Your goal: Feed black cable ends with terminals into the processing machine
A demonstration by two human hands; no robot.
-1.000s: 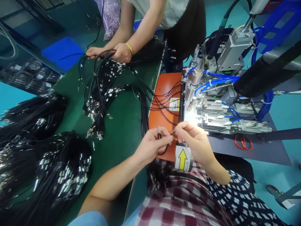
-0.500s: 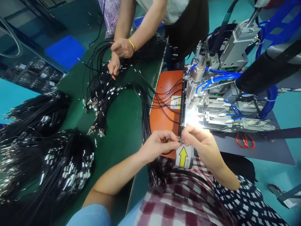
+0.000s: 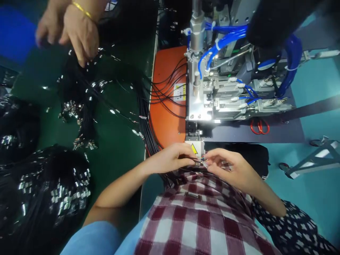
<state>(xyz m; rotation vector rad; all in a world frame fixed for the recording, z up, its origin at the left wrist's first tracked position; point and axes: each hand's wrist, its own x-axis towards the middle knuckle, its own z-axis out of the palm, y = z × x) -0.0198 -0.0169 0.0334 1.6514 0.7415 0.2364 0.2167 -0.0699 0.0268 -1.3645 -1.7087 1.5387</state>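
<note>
In front of my checked apron, both hands meet at the end of a black cable with thin coloured wires point(image 3: 203, 159). My left hand point(image 3: 177, 157) pinches the cable between thumb and forefinger. From the other side, the fingertips of my right hand point(image 3: 225, 163) close on the fine wire ends, its other fingers curled. Just behind the fingers is a white label with a yellow arrow point(image 3: 194, 148), partly covered by my left hand. The machine's metal fixture point(image 3: 200, 113) stands beyond, brightly lit, apart from both hands.
Black cables point(image 3: 170, 101) run over an orange plate point(image 3: 166, 131) into the machine. A cable bundle point(image 3: 146, 127) hangs along the green table's edge. Large cable heaps point(image 3: 61, 187) lie left. A co-worker's hands point(image 3: 79, 32) are over more cables. Red-handled scissors point(image 3: 259, 126) rest right.
My hands have come back from the fixture's front edge toward my body, still together at the wires. My view has shifted. The co-worker's hands, blurred now, have moved apart from their earlier grip.
</note>
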